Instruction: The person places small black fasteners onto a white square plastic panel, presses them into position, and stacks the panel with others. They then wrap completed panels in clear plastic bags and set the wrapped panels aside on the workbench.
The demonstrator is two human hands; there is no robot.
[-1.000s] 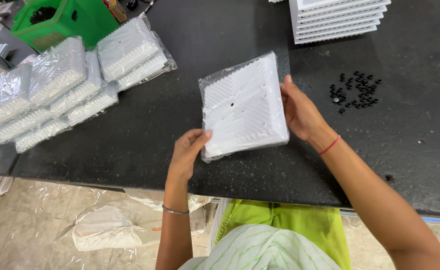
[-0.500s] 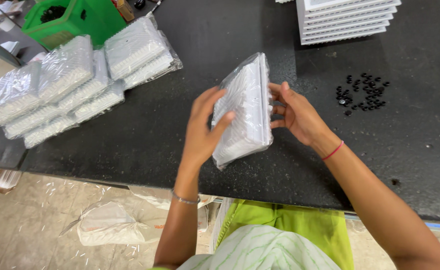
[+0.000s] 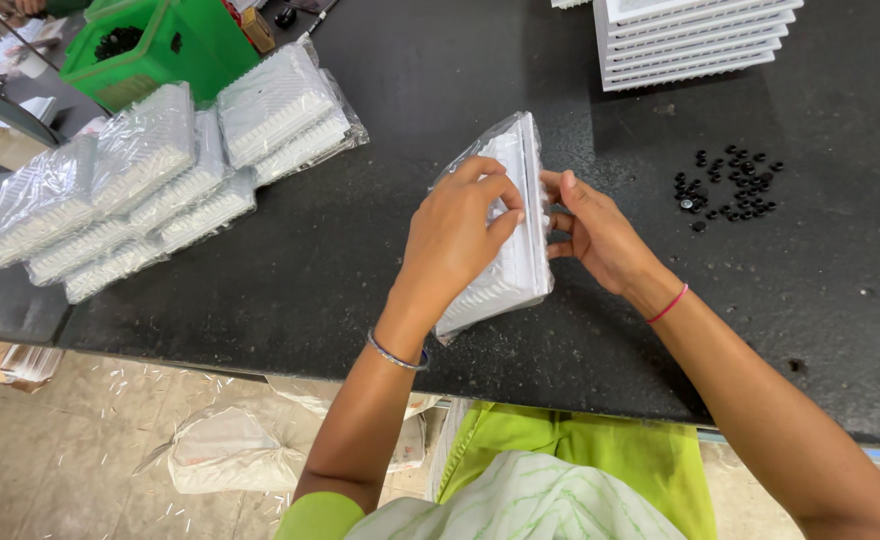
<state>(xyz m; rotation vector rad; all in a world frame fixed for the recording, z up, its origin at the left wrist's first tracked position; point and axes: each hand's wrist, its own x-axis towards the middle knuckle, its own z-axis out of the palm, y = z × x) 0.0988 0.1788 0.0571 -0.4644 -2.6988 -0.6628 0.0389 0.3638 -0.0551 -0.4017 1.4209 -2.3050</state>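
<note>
Both hands grip a bagged white tray (image 3: 520,235) tipped up on its edge above the black bench (image 3: 440,90), near the front rim. The left hand (image 3: 455,235) lies across the tray's broad face, fingers curled over the top edge and closed on it. The right hand (image 3: 595,230) is at the other side, its fingers pinching the thin edge and the clear wrap there.

To the left, a heap of bagged trays (image 3: 150,180) lies overlapping in rows on the bench, and behind it stands a green bin (image 3: 190,45) with dark bits inside. At the far right a stack of bare white trays (image 3: 695,45) sits squared up. Just in front of it, a scatter of small black parts (image 3: 725,185) lies loose on the bench, well apart from the right hand.
</note>
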